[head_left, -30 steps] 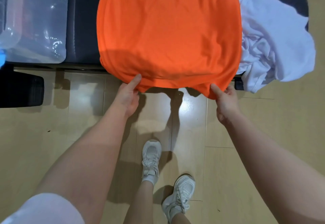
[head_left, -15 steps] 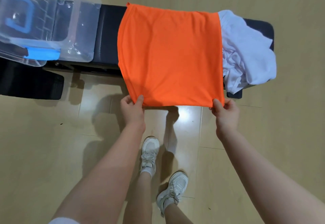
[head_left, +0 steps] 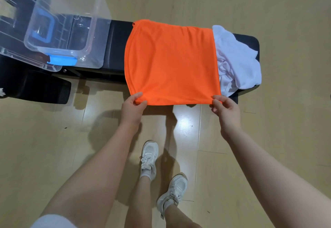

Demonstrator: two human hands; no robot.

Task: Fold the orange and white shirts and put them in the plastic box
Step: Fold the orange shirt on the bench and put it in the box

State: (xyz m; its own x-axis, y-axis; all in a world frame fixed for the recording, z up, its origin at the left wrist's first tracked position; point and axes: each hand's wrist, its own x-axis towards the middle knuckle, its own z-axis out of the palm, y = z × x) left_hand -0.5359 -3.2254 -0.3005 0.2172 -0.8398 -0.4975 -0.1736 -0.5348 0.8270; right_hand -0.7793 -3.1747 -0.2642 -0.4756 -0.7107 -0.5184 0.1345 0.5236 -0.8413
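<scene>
White sneakers [head_left: 149, 153] stand on the pale wooden floor [head_left: 268, 138] nearest the camera, one foot a little ahead of the other, with both bare forearms reaching forward above them. Just beyond, the left hand [head_left: 131, 108] pinches the near left corner of the orange shirt [head_left: 172, 63], thumb on top of the cloth and fingers curled beneath it. The right hand [head_left: 226, 110] pinches the near right corner in the same manner, thumb over the hem and fingers tucked under. Between the two grips the near edge of the shirt runs taut and almost straight, hanging out past the front of the black padded bench [head_left: 114, 48]. The shirt itself is a bright, even orange, folded into a roughly square panel with sleeves tucked out of sight; its surface lies smooth with only faint ripples, its left edge is softly rounded where the fabric doubles over, and it covers the middle of the bench from front to back. Touching its right edge, and partly under it, the white shirt [head_left: 238, 61] lies crumpled in a loose heap on the right end of the bench. Farther to the left, a clear plastic box [head_left: 60, 23] with blue latches rests on the bench's left end, well apart from the orange shirt, tilted and open.
</scene>
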